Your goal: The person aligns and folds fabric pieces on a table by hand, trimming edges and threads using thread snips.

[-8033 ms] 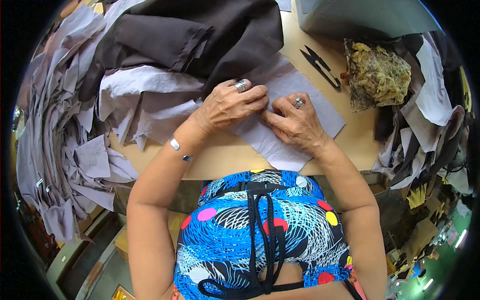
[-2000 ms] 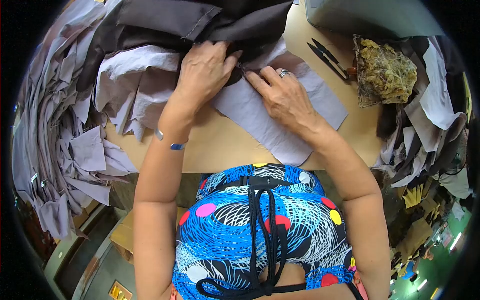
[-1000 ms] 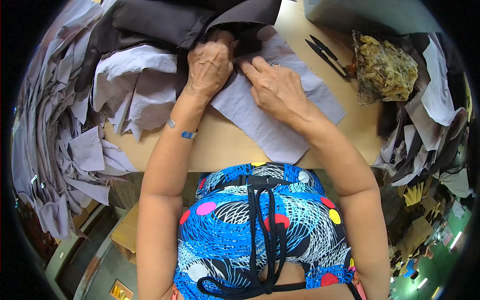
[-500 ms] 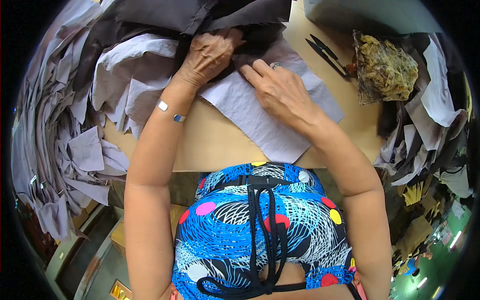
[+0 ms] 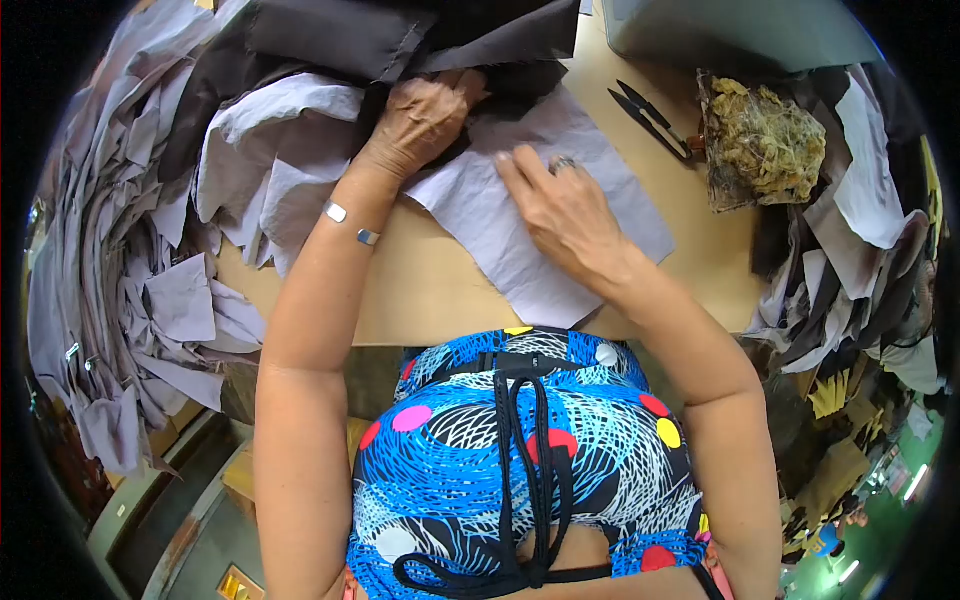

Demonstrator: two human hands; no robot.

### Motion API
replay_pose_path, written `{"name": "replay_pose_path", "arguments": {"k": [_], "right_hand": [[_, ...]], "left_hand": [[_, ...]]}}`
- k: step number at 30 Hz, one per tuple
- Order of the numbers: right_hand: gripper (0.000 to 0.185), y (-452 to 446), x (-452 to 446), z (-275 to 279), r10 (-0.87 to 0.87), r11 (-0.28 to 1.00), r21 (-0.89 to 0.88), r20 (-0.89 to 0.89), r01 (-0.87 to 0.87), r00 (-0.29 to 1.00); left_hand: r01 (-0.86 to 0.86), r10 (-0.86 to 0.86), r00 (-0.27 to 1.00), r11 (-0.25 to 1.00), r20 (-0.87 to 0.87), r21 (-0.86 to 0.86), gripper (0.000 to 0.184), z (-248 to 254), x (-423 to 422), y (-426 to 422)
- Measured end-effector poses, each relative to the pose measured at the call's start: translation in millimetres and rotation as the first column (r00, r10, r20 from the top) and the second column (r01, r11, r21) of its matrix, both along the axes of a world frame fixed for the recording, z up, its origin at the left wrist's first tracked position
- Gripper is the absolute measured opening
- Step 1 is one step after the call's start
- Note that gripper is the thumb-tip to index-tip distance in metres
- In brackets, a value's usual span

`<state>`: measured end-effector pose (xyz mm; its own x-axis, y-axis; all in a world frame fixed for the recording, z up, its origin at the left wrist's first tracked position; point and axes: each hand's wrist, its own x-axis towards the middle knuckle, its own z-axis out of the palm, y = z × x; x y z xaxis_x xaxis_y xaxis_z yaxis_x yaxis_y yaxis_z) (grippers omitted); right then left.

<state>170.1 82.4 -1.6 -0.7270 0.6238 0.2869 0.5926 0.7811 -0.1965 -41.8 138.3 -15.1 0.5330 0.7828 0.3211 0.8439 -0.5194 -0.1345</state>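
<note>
My left hand point(image 5: 424, 118) is closed on the dark brown fabric point(image 5: 335, 40), its fingertips partly hidden in the folds. A stitched seam shows on that fabric just above the hand. Beneath lies a pale lavender fabric piece point(image 5: 575, 260) with frayed edges, slanting across the table toward my body. Over this pale piece is my right hand point(image 5: 565, 215), with a ring on one finger. Its fingers are loosely bent and apart, and nothing is visibly gripped. Whether the fingertips press on the cloth is hard to tell.
Black thread snips point(image 5: 650, 120) lie on the wooden table point(image 5: 420, 290), beside a clear bag of yellowish-brown material point(image 5: 768, 145). Heaped grey-lavender cloth point(image 5: 100, 220) hangs at the left. More fabric pieces point(image 5: 840, 250) drape at the right. A grey panel point(image 5: 740, 35) stands at the back right.
My right hand has drawn back slightly from the dark fabric, toward the right and my body. My left hand stays at the dark fabric, and the view has shifted a little.
</note>
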Motion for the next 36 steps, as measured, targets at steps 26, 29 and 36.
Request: {"name": "replay_pose_path", "arguments": {"k": [26, 29, 36], "right_hand": [[0.016, -54.7, 89.5, 10.1, 0.035, 0.972, -0.229, -0.097, -0.056, 0.995], [0.009, -18.3, 70.3, 5.1, 0.005, 0.965, -0.254, -0.251, -0.070, 0.968], [0.006, 61.6, -12.3, -5.0, 0.092, 0.985, -0.108, -0.346, -0.137, 0.934]], "left_hand": [[-0.316, 0.326, 0.921, 0.945, 0.212, -0.079, 0.032, 11.8, 26.1, -38.7], [-0.280, 0.302, 0.887, 0.953, 0.348, -0.112, 0.028, 9.9, 27.0, -43.0], [-0.128, 0.170, 0.816, 0.985, 0.552, -0.115, 0.028, 4.0, 11.2, -37.9]]}}
